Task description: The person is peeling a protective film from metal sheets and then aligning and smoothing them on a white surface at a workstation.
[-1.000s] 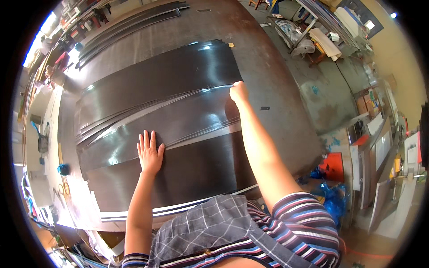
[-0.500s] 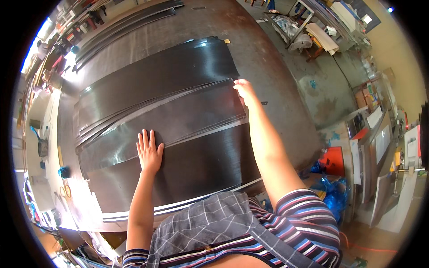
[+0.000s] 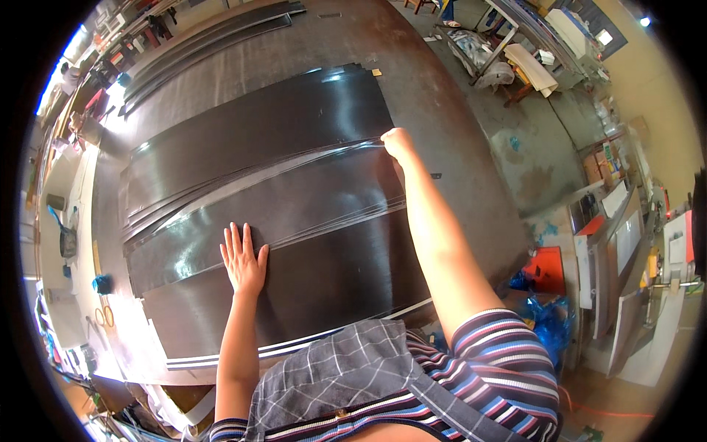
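Long dark glossy sheets lie overlapping on a wide table, fanned into rows. My left hand [image 3: 244, 264] rests flat with fingers spread, across the near edge of the middle dark sheet [image 3: 302, 195] and the front dark sheet [image 3: 331, 269]. At the right end of the middle sheet, my right hand [image 3: 398, 144] pinches its far corner between closed fingers. Light glints along that sheet's far edge, which looks slightly bent up near the corner. Another dark sheet [image 3: 258, 121] lies beyond it. My right fingertips are partly hidden by the hand itself.
More dark strips [image 3: 213, 48] lie at the table's far left. Gold-handled scissors [image 3: 104, 316] and a blue bundle [image 3: 101, 283] sit along the left edge. To the right stand a red-orange container [image 3: 545, 270], blue plastic [image 3: 551, 318] and leaning boards [image 3: 626, 324].
My right hand has shifted slightly with the sheet's corner, and the far edge there now catches more light. My left hand stays flat in nearly the same place.
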### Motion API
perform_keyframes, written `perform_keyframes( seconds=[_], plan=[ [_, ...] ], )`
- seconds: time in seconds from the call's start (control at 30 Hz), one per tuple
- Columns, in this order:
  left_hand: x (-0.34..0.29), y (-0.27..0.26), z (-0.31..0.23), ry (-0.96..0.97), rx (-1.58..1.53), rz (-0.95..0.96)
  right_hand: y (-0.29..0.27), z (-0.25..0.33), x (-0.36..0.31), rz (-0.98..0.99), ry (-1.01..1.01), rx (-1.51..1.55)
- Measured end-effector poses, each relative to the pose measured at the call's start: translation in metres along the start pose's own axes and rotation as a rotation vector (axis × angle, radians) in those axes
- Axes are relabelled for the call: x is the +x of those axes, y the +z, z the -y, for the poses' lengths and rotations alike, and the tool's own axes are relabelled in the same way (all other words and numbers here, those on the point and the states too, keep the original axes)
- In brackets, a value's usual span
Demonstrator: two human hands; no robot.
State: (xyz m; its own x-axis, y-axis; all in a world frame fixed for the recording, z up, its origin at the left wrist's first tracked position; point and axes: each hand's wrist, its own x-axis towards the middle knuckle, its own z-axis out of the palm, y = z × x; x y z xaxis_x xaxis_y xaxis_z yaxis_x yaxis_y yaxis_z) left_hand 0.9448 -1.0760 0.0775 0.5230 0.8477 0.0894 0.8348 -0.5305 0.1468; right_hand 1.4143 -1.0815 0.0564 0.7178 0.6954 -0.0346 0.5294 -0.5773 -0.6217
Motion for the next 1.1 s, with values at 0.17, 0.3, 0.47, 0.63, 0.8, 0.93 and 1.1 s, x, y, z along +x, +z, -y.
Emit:
perform_keyframes(
  seconds=[0.17,0.3,0.47,0.63,0.8,0.93,1.1],
  plan=[
    [-0.005,-0.001,0.003,-0.009,-0.016,-0.018,-0.017,0.018,0.003,0.177,-0.153,-0.130],
    [-0.003,-0.005,0.000,-0.023,-0.022,0.002,-0.032,0.028,0.011,0.286,-0.225,-0.353],
    [-0.004,-0.011,-0.001,-0.051,-0.025,0.014,-0.040,0.028,0.005,0.439,-0.157,-0.028],
    [0.005,-0.018,0.023,-0.079,-0.094,0.000,-0.050,0.052,-0.028,0.387,-0.574,-0.311],
    [0.001,-0.009,0.044,-0.308,-0.074,-0.024,-0.119,0.180,-0.198,0.050,-0.783,-0.263],
    [-0.021,0.011,0.049,-0.597,-0.231,-0.198,-0.141,0.210,-0.285,-0.098,-0.863,-0.018],
    [-0.034,0.018,0.089,-0.539,-0.942,-0.823,-0.170,0.179,-0.318,-0.303,-1.113,0.078]
  ],
)
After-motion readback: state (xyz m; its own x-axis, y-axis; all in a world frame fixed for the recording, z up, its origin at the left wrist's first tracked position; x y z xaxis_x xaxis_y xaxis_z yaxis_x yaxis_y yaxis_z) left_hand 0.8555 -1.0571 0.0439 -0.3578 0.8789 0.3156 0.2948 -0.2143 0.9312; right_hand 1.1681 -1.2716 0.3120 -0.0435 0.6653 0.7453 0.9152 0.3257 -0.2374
